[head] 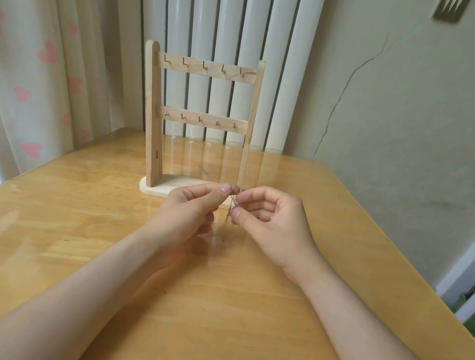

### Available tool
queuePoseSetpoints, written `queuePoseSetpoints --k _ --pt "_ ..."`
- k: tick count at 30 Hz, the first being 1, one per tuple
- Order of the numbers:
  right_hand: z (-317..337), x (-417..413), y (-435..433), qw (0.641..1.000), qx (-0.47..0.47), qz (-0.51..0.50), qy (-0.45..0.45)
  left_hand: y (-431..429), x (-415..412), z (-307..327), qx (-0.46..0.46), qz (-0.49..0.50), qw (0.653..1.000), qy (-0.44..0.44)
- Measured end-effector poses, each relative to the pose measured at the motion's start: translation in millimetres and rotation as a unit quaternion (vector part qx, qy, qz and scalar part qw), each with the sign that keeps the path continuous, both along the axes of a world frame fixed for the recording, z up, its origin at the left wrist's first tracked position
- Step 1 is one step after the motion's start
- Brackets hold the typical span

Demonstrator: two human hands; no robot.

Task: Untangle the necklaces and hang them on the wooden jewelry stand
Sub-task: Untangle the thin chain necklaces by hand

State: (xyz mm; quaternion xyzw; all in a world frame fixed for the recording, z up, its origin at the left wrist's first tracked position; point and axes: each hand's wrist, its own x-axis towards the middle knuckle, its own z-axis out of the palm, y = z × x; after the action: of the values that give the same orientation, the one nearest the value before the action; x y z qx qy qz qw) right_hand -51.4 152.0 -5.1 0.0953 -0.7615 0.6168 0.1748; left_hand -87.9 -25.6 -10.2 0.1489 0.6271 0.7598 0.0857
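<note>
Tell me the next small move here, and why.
Probably draw the right hand slightly away from the left hand to loosen the twist: both pinch the necklaces, which hang bunched together between them, and the jewelry stand holds none yet.

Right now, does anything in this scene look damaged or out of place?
Yes. A long crack runs down the wall right of the wooden jewelry stand. The stand itself is upright, its hooks empty.

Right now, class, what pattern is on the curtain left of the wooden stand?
Pink hearts on a cream curtain, shown best in the head view.
</note>
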Motion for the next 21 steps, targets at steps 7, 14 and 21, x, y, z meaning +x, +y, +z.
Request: queuePoseSetpoints --k 7,14,21 --pt "-1.4 0.7 1.0 0.996 -0.008 0.025 -0.087 -3.2 -0.9 0.4 -0.096 0.084 0.989 0.076" --pt "-1.5 -0.7 6.8 0.99 -0.072 0.066 -0.097 -3.9 0.6 -4.6 -0.178 0.196 0.953 0.149" --pt "-0.4 -0.2 9.6 0.986 -0.095 0.119 -0.068 -5.1 -1.8 -7.0 -0.177 0.222 0.947 0.149"
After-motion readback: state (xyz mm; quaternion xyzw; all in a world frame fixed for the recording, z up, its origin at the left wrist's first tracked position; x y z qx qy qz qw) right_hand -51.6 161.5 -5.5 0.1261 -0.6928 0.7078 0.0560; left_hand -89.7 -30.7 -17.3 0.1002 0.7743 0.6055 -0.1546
